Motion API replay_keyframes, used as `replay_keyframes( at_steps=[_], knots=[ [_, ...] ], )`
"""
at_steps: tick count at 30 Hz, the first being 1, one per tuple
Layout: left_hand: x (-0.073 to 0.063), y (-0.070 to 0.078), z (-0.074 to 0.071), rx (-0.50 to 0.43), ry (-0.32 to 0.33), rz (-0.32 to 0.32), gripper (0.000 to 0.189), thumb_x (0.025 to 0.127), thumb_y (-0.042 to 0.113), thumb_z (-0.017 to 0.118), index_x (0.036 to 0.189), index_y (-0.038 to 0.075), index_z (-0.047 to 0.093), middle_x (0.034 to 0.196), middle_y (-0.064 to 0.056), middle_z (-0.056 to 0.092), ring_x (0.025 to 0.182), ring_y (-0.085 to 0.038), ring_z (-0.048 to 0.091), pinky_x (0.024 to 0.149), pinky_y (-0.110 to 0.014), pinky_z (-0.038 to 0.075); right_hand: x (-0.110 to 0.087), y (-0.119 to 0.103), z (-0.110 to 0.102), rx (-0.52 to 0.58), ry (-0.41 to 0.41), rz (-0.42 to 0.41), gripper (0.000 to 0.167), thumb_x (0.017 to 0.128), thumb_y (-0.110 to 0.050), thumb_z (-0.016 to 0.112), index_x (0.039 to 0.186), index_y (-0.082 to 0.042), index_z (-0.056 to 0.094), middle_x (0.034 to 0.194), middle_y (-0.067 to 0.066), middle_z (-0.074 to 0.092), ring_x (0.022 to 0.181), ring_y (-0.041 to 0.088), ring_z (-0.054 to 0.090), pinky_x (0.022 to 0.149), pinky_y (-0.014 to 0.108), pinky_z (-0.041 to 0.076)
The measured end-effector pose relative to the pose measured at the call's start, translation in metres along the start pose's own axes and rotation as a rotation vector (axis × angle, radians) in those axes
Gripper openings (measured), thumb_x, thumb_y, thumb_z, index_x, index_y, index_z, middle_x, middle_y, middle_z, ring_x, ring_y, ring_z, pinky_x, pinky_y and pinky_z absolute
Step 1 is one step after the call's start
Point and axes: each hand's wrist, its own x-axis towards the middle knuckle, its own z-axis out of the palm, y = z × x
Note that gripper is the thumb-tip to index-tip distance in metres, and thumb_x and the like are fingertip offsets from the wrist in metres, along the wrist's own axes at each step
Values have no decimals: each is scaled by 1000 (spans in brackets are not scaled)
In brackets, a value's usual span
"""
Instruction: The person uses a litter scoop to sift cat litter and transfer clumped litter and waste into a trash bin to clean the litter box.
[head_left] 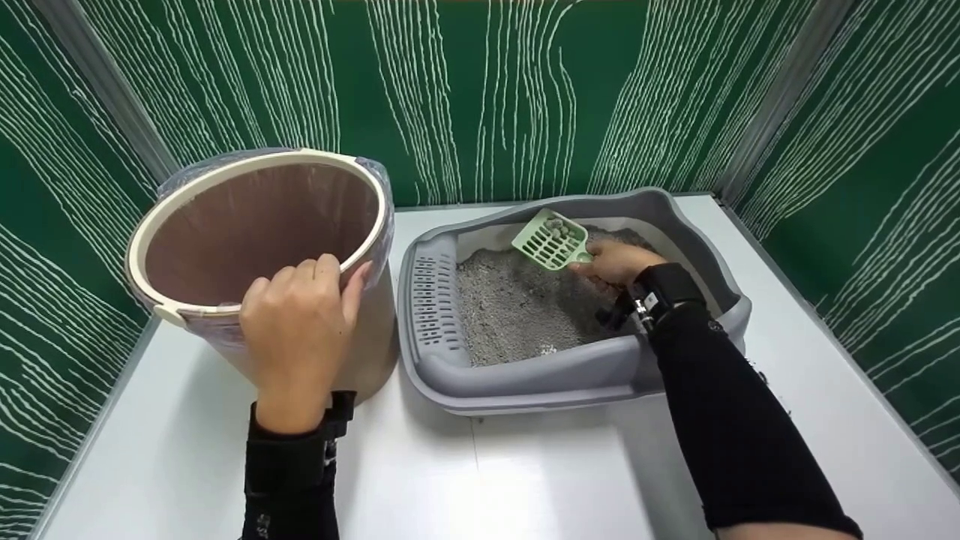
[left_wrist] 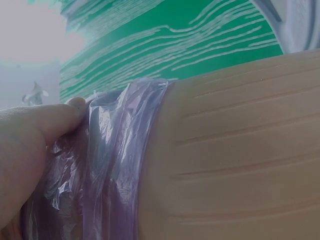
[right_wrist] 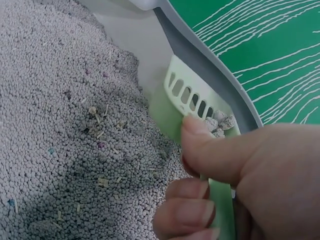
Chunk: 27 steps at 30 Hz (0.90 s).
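My right hand [head_left: 619, 264] grips the handle of a light green slotted litter scoop [head_left: 553, 240]. Several grey clumps [right_wrist: 220, 123] sit in the scoop, which is over the far part of the grey litter box [head_left: 525, 382]. Below it spreads grey granular litter [right_wrist: 60, 125], dotted with small pale and coloured bits. On the left, my left hand [head_left: 300, 330] holds the near rim of a beige trash bin [head_left: 367, 352], fingers over the edge and thumb outside. A translucent purplish bag [left_wrist: 117, 150] lines the bin and folds over its rim.
Bin and litter box stand side by side on a white table [head_left: 480, 472]. Green panels [head_left: 465, 97] with wavy white lines enclose the back and sides. A slotted step [head_left: 436, 304] forms the box's left end. Dark crumbs lie by the box's right side.
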Motion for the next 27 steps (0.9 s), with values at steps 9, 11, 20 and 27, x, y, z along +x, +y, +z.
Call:
replay_keyframes(
  at_steps=[9, 11, 20, 27],
  knots=[
    [0, 0, 0, 5, -11, -1, 47, 105, 38, 69, 79, -1, 61, 66, -18, 62, 58, -38, 59, 55, -45, 39, 0, 2, -1, 23, -9, 31, 33, 113, -24, 55, 134, 1, 52, 82, -3, 48, 65, 9, 43, 61, 25, 39],
    [0, 0, 0, 3, -11, -3, 47, 105, 38, 69, 80, -1, 62, 66, -18, 62, 58, -38, 59, 55, -45, 39, 0, 2, -1, 28, -19, 47, 32, 113, -25, 55, 131, 1, 53, 82, -3, 49, 65, 9, 43, 61, 24, 40],
    [0, 1, 0, -7, -1, -1, 48, 105, 38, 69, 77, 1, 59, 64, -17, 60, 56, -37, 58, 54, -44, 38, 2, 0, -3, -5, -101, 31, 30, 112, -30, 55, 113, -4, 69, 74, -6, 52, 60, 4, 44, 55, 19, 38],
    [-1, 0, 2, -13, 4, -2, 47, 104, 38, 70, 79, 0, 61, 66, -18, 62, 57, -39, 59, 55, -45, 39, 3, -1, -2, -121, -143, 2, 46, 113, -36, 53, 130, 4, 68, 76, -6, 50, 63, 6, 46, 58, 21, 41]
  ],
)
